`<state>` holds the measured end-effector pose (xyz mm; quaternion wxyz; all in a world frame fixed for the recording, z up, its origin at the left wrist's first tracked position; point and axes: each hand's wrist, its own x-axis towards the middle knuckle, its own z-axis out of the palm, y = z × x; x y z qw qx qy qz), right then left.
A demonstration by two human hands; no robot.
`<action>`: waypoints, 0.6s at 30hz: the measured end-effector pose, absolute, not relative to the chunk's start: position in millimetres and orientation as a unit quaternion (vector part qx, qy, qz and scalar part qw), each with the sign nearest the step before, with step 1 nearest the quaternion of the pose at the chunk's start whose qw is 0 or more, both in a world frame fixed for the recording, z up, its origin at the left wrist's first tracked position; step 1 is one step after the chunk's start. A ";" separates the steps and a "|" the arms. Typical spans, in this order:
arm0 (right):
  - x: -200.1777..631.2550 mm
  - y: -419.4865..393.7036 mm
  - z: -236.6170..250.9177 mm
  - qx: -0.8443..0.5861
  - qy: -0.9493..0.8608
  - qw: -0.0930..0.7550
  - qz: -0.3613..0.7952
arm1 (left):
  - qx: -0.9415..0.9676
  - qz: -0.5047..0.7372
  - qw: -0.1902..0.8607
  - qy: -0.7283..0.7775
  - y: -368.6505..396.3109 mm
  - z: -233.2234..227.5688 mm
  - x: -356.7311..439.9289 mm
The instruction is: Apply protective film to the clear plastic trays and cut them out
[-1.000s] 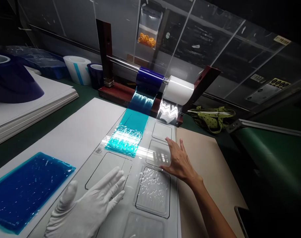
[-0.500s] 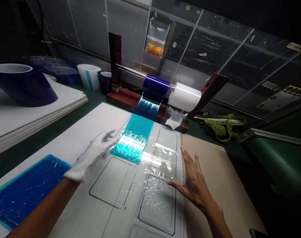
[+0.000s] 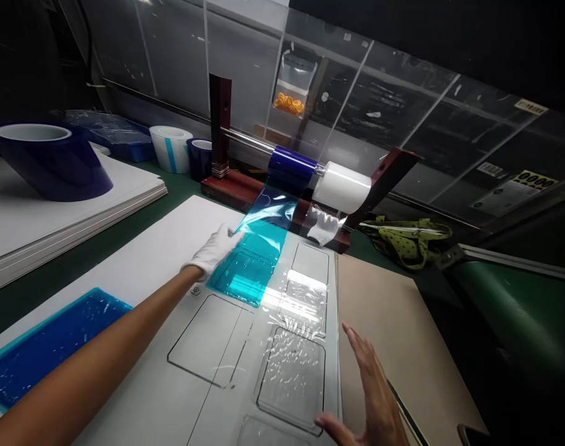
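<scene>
The film (image 3: 262, 243), which runs down from the stand (image 3: 223, 186) and lies in front of it, should handle as light, limp, slick and easily creased, so we hold it by the left edge just ahead of the stand, where our left hand (image 3: 217, 249) appears to pinch it. Our right hand (image 3: 374, 387) is spread and grips nothing, well in front of the stand and to its right. We judge movement room greatest on our side of the stand, as its white roll (image 3: 342, 187) limits the far end.
</scene>
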<state>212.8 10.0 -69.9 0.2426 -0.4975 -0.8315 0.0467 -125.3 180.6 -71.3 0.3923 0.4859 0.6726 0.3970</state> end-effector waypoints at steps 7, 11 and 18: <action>187.3 -3.1 -47.5 -0.533 -0.699 0.368 0.302 | 0.409 0.423 0.522 0.617 105.9 -72.0 -142.9; 141.1 20.1 -46.1 -0.529 -0.542 0.395 0.521 | 0.394 0.437 0.538 0.604 62.0 -53.3 -146.0; 66.6 9.7 -53.0 -0.460 -0.491 0.322 0.666 | 0.361 0.462 0.513 0.627 0.8 -20.3 -145.0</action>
